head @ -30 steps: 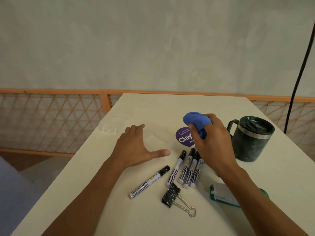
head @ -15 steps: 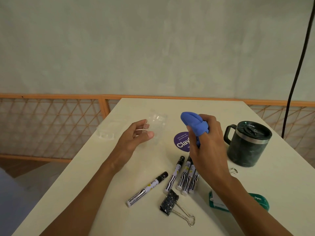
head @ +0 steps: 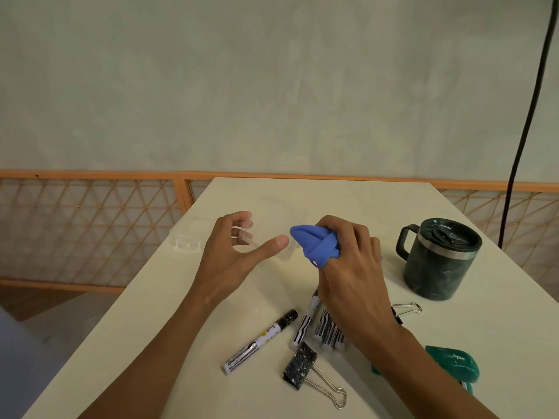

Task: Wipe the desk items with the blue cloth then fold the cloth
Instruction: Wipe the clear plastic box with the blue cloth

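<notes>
Your right hand (head: 352,269) is gripping the bunched blue cloth (head: 316,247), its curled fingers clamped around it, left of the mug (head: 438,263). Your left hand (head: 230,261) is pinching a clear plastic piece (head: 286,254) just beside the cloth.

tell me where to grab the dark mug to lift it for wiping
Take the dark mug by its loop handle, which sticks out on its left side, coming in from the left. The mug stands upright with its lid on. The right hand grips the blue cloth and the left hand pinches a clear plastic piece, so one must free up first.
</notes>
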Tool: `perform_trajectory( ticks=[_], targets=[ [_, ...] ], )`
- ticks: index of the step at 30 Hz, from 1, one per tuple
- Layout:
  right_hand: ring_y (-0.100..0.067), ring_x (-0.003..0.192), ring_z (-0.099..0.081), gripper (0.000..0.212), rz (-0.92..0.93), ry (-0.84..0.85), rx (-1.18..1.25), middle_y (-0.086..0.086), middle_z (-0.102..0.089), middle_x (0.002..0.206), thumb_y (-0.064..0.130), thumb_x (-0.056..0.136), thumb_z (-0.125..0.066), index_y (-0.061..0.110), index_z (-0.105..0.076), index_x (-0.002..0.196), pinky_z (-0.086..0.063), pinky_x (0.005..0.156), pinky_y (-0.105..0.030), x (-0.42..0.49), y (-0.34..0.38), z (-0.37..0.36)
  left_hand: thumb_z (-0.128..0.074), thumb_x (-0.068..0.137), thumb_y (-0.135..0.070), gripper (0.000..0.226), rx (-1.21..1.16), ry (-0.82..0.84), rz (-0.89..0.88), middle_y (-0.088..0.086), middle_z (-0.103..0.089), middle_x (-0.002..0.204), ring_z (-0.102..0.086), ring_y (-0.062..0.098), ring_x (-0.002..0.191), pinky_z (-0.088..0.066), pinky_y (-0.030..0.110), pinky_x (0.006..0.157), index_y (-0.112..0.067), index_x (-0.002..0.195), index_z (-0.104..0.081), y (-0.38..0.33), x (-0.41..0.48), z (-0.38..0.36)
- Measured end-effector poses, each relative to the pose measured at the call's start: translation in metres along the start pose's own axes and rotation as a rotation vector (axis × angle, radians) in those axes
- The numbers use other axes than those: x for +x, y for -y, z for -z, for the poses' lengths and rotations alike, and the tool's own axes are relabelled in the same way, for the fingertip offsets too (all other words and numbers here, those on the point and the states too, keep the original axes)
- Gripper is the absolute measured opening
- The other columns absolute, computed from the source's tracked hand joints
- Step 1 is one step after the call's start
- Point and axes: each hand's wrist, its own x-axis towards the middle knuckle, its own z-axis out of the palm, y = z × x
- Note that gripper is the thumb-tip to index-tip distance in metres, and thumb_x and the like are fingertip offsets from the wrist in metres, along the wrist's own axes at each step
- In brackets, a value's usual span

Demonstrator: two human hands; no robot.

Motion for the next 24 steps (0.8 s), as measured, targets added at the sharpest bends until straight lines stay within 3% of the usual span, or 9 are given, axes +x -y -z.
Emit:
perform_trajectory(
  ticks=[6, 13, 20, 24],
  targets=[
    [-0.031, 0.114, -0.047, 0.069, -0.070, 0.015, -0.087, -0.006, -0.050, 0.137, -0.014, 0.066, -0.074, 0.008, -0.066, 0.132, -0.036, 0.084, -0.042, 0.001, 0.010, 0.003, -0.088, 0.057, -0.077, 0.096, 0.119, -0.135, -0.183, -0.014, -0.056, 0.129, -0.062, 0.009, 0.110, -0.051, 0.016, 0.091, -0.032, 0.135, -0.055, -0.003, -0.005, -0.003],
    [-0.034, 0.109, -0.049, 0.061, -0.074, 0.111, -0.100, -0.009, -0.056, 0.132, -0.015, 0.060, -0.059, 0.008, -0.071, 0.115, -0.037, 0.080, -0.043, -0.003, 0.024, 0.001, -0.089, 0.058, -0.076, 0.099, 0.183, -0.222, -0.255, -0.014, -0.055, 0.129, -0.061, 0.008, 0.109, -0.051, 0.020, 0.090, -0.027, 0.137, -0.054, -0.002, -0.005, -0.002],
    [-0.030, 0.115, -0.050, 0.070, -0.084, 0.169, -0.049, -0.003, -0.052, 0.139, -0.010, 0.076, -0.065, 0.017, -0.067, 0.140, -0.035, 0.086, -0.039, 0.002, 0.018, 0.008, -0.083, 0.060, -0.078, 0.088, 0.020, -0.102, -0.115, -0.012, -0.064, 0.126, -0.067, 0.006, 0.102, -0.053, 0.011, 0.083, -0.032, 0.132, -0.063, 0.001, 0.003, 0.005],
    [-0.029, 0.116, -0.049, 0.070, -0.105, 0.146, -0.055, -0.001, -0.049, 0.141, -0.007, 0.077, -0.068, 0.019, -0.065, 0.142, -0.033, 0.087, -0.038, 0.004, 0.019, 0.012, -0.082, 0.063, -0.077, 0.085, 0.047, -0.046, -0.141, -0.009, -0.064, 0.124, -0.068, 0.007, 0.101, -0.051, 0.008, 0.081, -0.031, 0.132, -0.064, 0.002, 0.002, 0.004]
  ],
)
